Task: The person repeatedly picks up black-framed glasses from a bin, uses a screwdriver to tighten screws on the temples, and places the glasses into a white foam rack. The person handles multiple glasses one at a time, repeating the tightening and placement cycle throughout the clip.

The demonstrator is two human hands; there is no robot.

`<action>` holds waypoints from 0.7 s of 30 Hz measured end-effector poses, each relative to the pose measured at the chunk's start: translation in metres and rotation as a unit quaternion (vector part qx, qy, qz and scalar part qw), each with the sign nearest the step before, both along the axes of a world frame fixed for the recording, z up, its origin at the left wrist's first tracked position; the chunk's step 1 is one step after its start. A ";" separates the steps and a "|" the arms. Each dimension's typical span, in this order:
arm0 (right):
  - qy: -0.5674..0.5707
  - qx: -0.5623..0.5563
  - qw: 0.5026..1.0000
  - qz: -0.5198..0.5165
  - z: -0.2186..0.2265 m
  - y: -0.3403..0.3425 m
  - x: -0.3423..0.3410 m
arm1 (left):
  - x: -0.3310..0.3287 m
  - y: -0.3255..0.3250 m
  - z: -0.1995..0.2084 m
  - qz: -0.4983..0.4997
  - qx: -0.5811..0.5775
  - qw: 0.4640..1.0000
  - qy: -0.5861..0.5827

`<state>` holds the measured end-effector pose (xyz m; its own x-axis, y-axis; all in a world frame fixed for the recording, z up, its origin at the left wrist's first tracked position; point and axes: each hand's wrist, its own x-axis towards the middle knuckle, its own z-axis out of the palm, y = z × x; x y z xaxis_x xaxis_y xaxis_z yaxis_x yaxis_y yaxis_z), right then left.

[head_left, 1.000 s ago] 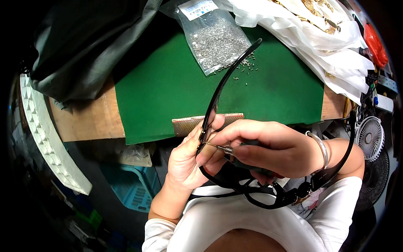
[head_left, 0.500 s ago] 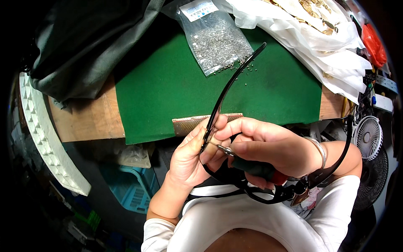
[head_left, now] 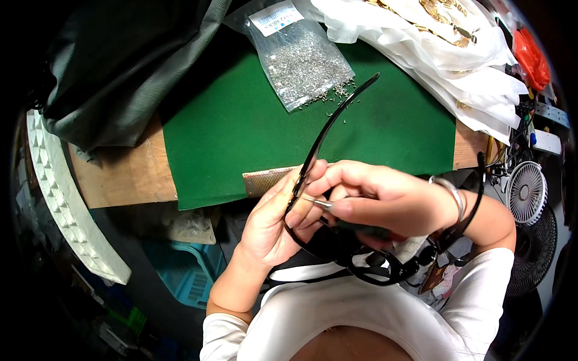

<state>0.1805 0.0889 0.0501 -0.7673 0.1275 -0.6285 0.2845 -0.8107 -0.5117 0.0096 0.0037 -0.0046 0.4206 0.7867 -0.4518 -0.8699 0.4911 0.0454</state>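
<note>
My left hand (head_left: 265, 231) is closed around one hinge corner of a pair of black glasses (head_left: 320, 137). One temple arm points up and away over the mat; the front and the other temple hang below my right forearm. My right hand (head_left: 394, 195), with a bangle on its wrist, grips a screwdriver (head_left: 321, 204). The metal shaft points left at the hinge beside my left fingertips. Most of the dark handle lies hidden under my right hand. Whether the tip sits in a screw is too small to tell.
A clear bag of small metal screws (head_left: 307, 66) lies on the green mat (head_left: 235, 132), with loose screws (head_left: 338, 92) at its mouth. White wrapping (head_left: 391, 48) holding gold-coloured parts stands far right. A patterned strip (head_left: 259, 183) lies at the near edge. Fans (head_left: 526, 192) stand right; a teal basket (head_left: 195, 283) sits below left.
The screwdriver handle has turned in my right hand and is now more covered by it. The glasses' far temple tip has dipped slightly, and their lower part has shifted left.
</note>
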 end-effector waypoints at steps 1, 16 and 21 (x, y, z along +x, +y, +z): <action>-0.008 0.054 0.997 0.054 0.000 0.007 0.005 | -0.003 0.001 0.004 0.025 0.031 0.997 0.059; -0.120 0.471 0.872 0.055 -0.021 0.023 0.010 | -0.107 -0.022 0.066 0.288 0.135 0.715 0.622; -0.118 0.461 0.878 0.061 -0.023 0.024 0.016 | -0.165 -0.048 0.065 0.424 0.102 0.699 0.566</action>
